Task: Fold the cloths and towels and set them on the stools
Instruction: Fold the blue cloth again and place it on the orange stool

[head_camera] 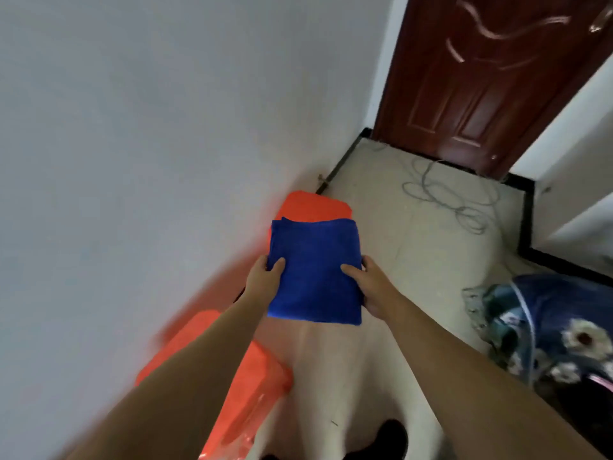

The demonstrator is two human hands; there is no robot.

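Observation:
A folded blue towel (315,270) is held flat in the air between both hands. My left hand (263,280) grips its left edge with the thumb on top. My right hand (368,283) grips its right edge the same way. The towel's far end overlaps an orange stool (315,205) that stands against the white wall. A second orange stool (252,376) stands nearer to me, partly hidden by my left forearm.
A white wall runs along the left. A brown door (481,78) closes the far end. A loose grey cable (454,197) lies coiled on the floor. A dark floral cloth heap (550,327) lies at the right. My shoe (391,439) shows at the bottom.

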